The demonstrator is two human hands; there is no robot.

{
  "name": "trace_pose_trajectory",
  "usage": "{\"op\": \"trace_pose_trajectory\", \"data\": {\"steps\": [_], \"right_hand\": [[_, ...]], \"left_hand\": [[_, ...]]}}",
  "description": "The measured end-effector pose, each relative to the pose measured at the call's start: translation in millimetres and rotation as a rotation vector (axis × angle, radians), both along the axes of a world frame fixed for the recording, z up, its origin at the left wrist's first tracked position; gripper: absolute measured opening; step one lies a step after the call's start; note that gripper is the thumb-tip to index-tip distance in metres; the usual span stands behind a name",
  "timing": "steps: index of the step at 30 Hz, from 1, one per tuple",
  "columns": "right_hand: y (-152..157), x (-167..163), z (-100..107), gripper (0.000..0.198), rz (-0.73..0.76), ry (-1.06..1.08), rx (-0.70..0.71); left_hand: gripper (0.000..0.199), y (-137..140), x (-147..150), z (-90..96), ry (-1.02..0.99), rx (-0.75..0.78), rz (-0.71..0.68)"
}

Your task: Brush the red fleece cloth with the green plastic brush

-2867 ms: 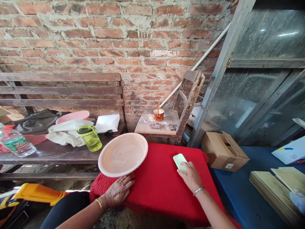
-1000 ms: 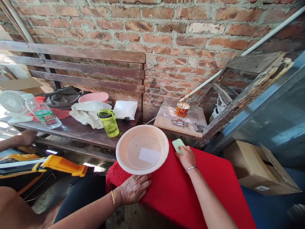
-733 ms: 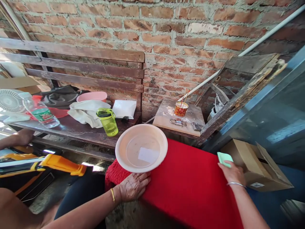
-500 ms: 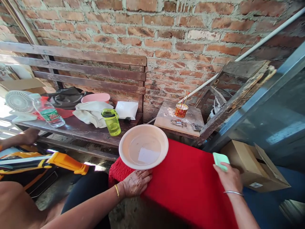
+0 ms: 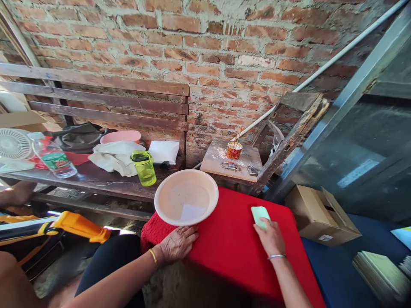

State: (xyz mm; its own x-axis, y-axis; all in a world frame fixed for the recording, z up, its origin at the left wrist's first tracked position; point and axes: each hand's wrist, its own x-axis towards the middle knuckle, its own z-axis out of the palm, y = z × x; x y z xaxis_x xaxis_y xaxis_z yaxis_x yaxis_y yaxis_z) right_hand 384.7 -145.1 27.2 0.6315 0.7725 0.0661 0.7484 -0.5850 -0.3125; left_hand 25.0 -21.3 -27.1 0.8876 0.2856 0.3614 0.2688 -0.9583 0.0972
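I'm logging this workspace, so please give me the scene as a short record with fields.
Right hand: gripping a flat pale green item on or just over the red cloth
Left hand: at the cloth's near edge, by the pale basin; contact with its rim unclear
Bench: bears a yellow-green bottle and white fabric
Chair: bears a patterned tub with upright sticks
Right side: cardboard box on a blue surface

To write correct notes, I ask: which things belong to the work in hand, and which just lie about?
In hand, it seems:
pale green object, in the right hand
red cloth, below
basin, beside the left hand

Lying about:
drinking bottle
water bottle
padlock
fan
box
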Motion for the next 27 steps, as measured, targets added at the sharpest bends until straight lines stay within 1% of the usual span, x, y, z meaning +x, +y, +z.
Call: {"op": "trace_pose_trajectory", "data": {"steps": [2, 4, 5, 6, 7, 8, 10, 11, 12, 13, 14, 15, 16, 17, 18, 19, 21, 23, 25, 27], "right_hand": [[-36.7, 49.5, 4.1, 0.043, -0.168, -0.002, -0.042], [-66.8, 85.6, 5.9, 0.05, -0.365, -0.013, -0.07], [-76.4, 95.0, 5.6, 0.053, -0.436, -0.025, -0.066], [-81.1, 97.2, 4.5, 0.054, -0.47, -0.039, -0.051], [-80.9, 91.5, 2.9, 0.054, -0.463, -0.054, -0.026], [-76.2, 78.0, 1.0, 0.053, -0.412, -0.061, 0.008], [-56.5, 31.3, -2.2, 0.046, -0.227, -0.044, 0.068], [-43.9, 1.5, -3.2, 0.042, -0.068, -0.011, 0.118], [-31.1, -29.5, -3.6, 0.036, 0.088, 0.025, 0.137], [-19.0, -59.2, -3.6, 0.032, 0.216, 0.046, 0.13], [-8.5, -85.2, -3.2, 0.029, 0.305, 0.044, 0.108], [-0.1, -105.4, -2.8, 0.028, 0.362, 0.036, 0.095], [5.7, -118.4, -2.4, 0.027, 0.392, 0.03, 0.08], [8.6, -123.5, -2.1, 0.026, 0.393, 0.023, 0.069], [8.4, -120.8, -1.8, 0.026, 0.372, 0.019, 0.063], [5.2, -110.9, -1.4, 0.026, 0.334, 0.016, 0.058], [-9.7, -74.3, -0.2, 0.026, 0.225, 0.012, 0.047], [-34.5, -25.3, 1.8, 0.028, 0.105, 0.009, 0.029], [-67.0, 24.3, 3.2, 0.031, -0.029, -0.002, 0.003], [-103.5, 65.3, 2.2, 0.036, -0.218, -0.053, -0.048]], "left_hand": [[0.039, -0.4, 0.4, 1.4, -0.012, 0.008, -0.001], [0.039, -0.6, 0.6, 3.1, -0.008, 0.007, -0.002], [0.04, -0.6, 0.5, 3.8, -0.004, 0.006, -0.001], [0.04, -0.5, 0.4, 4.3, 0.0, 0.006, 0.0], [0.041, -0.3, 0.1, 4.5, 0.006, 0.006, 0.001], [0.041, -0.1, -0.3, 4.3, 0.011, 0.007, 0.002], [0.042, 0.7, -1.7, 3.0, 0.02, 0.013, 0.004], [0.042, 1.2, -2.6, 1.9, 0.023, 0.019, 0.005], [0.043, 1.7, -3.6, 0.7, 0.023, 0.029, 0.004], [0.043, 2.4, -4.7, -0.6, 0.02, 0.042, 0.005], [0.042, 3.2, -5.7, -1.9, 0.013, 0.059, 0.004], [0.042, 4.0, -6.7, -3.1, 0.004, 0.076, 0.0], [0.042, 4.8, -7.5, -4.1, -0.008, 0.095, -0.005], [0.042, 5.6, -8.2, -4.9, -0.018, 0.112, -0.012], [0.041, 6.2, -8.6, -5.6, -0.026, 0.126, -0.019], [0.041, 6.6, -8.8, -6.0, -0.03, 0.138, -0.025], [0.041, 6.9, -8.7, -6.3, -0.031, 0.155, -0.029], [0.041, 6.8, -8.2, -6.3, -0.037, 0.16, -0.03], [0.041, 6.9, -7.8, -6.2, -0.038, 0.151, -0.029], [0.041, 7.2, -7.9, -6.2, -0.03, 0.128, -0.026]]}}
